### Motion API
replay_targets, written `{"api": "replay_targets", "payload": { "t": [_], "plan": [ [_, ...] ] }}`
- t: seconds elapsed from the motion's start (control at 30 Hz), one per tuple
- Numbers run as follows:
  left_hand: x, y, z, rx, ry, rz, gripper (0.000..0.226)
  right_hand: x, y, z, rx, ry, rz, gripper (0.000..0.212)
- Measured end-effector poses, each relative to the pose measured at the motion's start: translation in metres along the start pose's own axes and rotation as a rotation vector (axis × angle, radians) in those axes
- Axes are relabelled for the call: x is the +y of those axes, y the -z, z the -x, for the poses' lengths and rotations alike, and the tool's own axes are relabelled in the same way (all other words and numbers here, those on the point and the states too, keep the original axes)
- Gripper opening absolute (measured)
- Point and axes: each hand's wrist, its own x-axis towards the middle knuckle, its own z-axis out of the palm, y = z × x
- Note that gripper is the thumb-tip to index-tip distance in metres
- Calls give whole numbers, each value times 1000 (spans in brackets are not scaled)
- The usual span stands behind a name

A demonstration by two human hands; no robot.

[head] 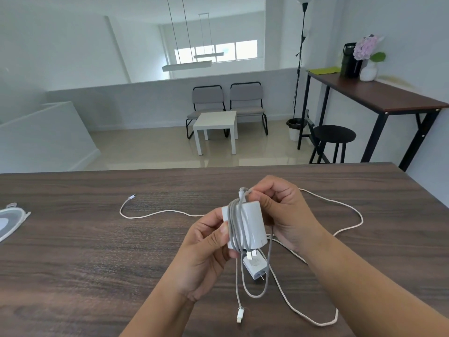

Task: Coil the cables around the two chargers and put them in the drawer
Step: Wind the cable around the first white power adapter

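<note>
Dark wood table (73, 251), bright room, charger (250, 224) upright, prongs down, left hand (206, 242) gripping it, right hand (279, 210) pinching cable (243, 193) on top

Dark wood-grain counter (73, 263) here. Lying on it: a small white charger (255, 267), a long white braided cable (340, 215) sprawled in loops, and a white pouch-like thing (9, 221) at the left edge.

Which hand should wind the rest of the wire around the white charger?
The right hand, probably. It already pinches the grey cable at the charger's top, while the left hand holds the charger steady. The loose end hangs below.
</note>
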Motion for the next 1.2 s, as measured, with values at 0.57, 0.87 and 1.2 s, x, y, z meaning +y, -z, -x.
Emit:
{"api": "replay_targets", "payload": {
  "t": [0.57, 0.87, 1.2],
  "plan": [
    [2, 7, -8, 347, -108, -51, 29, 34, -6, 27, 165, -58, 612, 22],
    [-5, 11, -15, 498, -198, -91, 29, 15, -7, 34, 5, 147, 1353, 29],
    [-12, 27, -10, 516, -273, -550, 34, -10, -8, 25, -204, 199, 1548, 41]
  ]
}}
